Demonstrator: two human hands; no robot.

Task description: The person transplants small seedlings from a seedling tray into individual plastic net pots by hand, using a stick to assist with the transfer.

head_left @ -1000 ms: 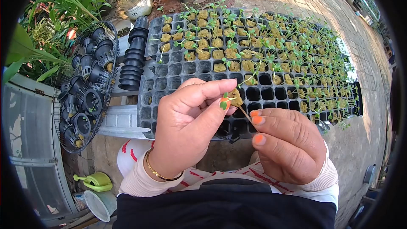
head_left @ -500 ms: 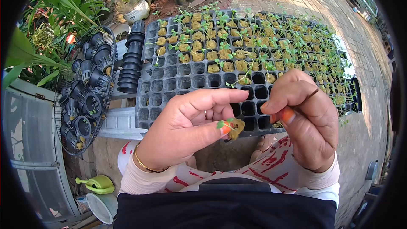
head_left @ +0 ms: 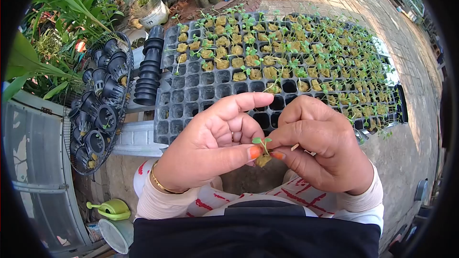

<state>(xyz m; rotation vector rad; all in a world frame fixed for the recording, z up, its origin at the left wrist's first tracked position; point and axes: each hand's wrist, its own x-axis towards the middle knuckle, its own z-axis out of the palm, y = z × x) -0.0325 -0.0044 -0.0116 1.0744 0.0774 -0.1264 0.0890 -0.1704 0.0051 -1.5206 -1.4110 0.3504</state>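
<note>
A small seedling plug (head_left: 262,160) with green leaves sits between the thumb and fingers of my left hand (head_left: 215,138), whose index finger stretches out above it. At the plug's right side, the thumb and index fingertips of my right hand (head_left: 320,145) pinch together at the stem. A thin brown stick (head_left: 295,147) pokes out between the right fingers. Behind both hands lies a black seedling tray (head_left: 178,82), its right and back cells holding plugs with sprouts, and several bare cells at the front left.
Left of the tray stands a stack of black net cups (head_left: 148,74). Beyond it, a wire basket (head_left: 125,114) holds more net cups. A green watering can (head_left: 112,209) and a pale bucket (head_left: 116,235) are on the ground at lower left.
My right hand has moved left and down, and its fingertips now meet the seedling plug. The left hand stays nearly in place, with the seedling more upright.
</note>
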